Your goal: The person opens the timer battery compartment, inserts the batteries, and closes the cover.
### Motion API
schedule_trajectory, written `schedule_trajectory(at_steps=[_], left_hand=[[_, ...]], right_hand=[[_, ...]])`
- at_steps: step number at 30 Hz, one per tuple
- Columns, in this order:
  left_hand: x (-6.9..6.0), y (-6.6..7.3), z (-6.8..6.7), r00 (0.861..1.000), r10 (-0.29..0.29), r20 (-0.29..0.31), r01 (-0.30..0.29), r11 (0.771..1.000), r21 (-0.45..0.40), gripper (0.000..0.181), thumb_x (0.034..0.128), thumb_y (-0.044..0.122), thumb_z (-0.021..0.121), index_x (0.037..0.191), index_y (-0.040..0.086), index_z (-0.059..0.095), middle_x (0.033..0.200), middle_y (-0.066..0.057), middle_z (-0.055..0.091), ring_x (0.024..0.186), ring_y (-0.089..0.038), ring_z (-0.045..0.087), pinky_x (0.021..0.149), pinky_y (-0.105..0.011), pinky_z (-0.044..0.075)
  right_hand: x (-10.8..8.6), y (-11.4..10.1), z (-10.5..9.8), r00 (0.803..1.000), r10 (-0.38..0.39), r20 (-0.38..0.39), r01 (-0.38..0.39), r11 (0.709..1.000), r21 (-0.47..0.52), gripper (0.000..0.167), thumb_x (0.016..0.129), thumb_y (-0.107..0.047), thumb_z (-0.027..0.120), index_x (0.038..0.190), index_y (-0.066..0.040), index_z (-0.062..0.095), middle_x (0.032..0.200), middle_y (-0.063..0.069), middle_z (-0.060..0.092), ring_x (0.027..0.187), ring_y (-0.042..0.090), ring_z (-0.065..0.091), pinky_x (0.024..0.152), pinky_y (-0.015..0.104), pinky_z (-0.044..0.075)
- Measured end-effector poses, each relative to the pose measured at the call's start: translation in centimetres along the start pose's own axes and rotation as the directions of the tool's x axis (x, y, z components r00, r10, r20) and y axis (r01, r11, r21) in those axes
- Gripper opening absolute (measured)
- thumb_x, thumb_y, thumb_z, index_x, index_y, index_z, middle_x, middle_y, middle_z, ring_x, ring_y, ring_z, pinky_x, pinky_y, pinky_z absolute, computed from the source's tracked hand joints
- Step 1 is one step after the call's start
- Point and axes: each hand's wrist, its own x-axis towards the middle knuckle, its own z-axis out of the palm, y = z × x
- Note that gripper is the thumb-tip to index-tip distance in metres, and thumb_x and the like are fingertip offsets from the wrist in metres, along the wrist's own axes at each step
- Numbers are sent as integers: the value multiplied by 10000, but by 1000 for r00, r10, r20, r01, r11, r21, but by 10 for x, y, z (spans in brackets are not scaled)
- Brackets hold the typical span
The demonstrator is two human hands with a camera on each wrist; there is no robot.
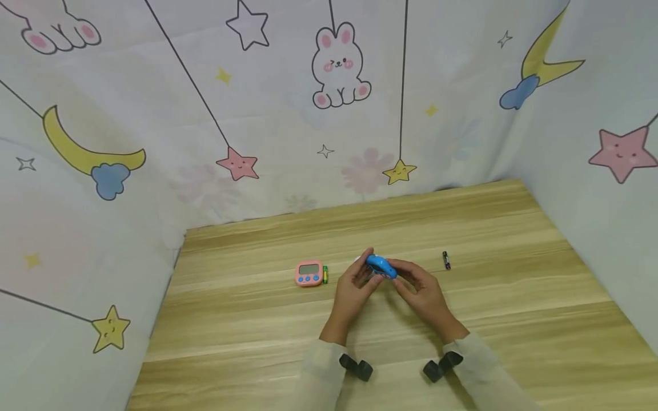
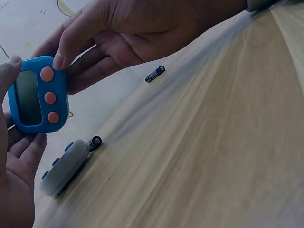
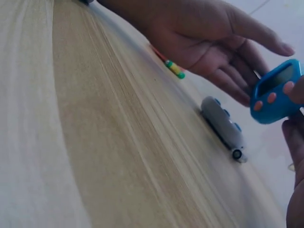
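A blue digital timer [image 1: 381,266] with a grey screen and pinkish-orange buttons is held up above the table between both hands. My left hand [image 1: 353,290] grips one side, its thumb at the edge and its fingers beneath in the left wrist view. On the other side my right hand [image 1: 424,290] pinches the blue timer [image 2: 59,123], thumb near a corner button and fingers behind. Beyond it on the table lies a white timer [image 2: 66,168] with blue buttons, a battery [image 2: 95,143] at its end. The hands mostly hide this white timer in the head view.
Left of the hands, a pink timer [image 1: 309,280] with blue buttons lies beside a green-and-yellow battery [image 1: 325,274]. A dark battery [image 1: 446,260] lies to the right. The wooden table [image 1: 247,337] meets patterned cloth walls [image 1: 288,125] at its back and sides.
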Motion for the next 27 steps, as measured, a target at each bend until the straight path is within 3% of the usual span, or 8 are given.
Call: schedule_trajectory(at_steps=[6, 13, 27], left_hand=[[3, 3, 1, 1000, -4, 4, 4, 1000, -26, 633, 929, 68, 656, 1467, -54, 345, 1492, -222, 372, 1359, -333, 381, 1053, -419, 367], [1, 1, 1, 1000, -26, -2, 26, 999, -46, 677, 904, 76, 690, 1469, -57, 341, 1486, -209, 391, 1360, -320, 389, 1040, -361, 397], [2, 4, 2, 1000, 21, 13, -21, 999, -31, 610, 909, 8, 664, 1434, -95, 372, 1450, -302, 383, 1333, -420, 389, 1042, -405, 392]], right_hand=[[3, -1, 1, 996, -86, 28, 87, 995, -38, 518, 717, 370, 555, 1198, 179, 541, 1188, 357, 560, 1181, 329, 565, 962, 346, 466], [4, -9, 4, 993, -103, 59, 109, 988, -105, 521, 689, 370, 588, 1158, 143, 578, 1180, 360, 559, 1133, 479, 528, 969, 321, 457], [6, -10, 5, 988, -146, 43, 150, 979, -136, 543, 656, 382, 599, 1144, 143, 588, 1168, 332, 581, 1134, 431, 554, 974, 317, 452]])
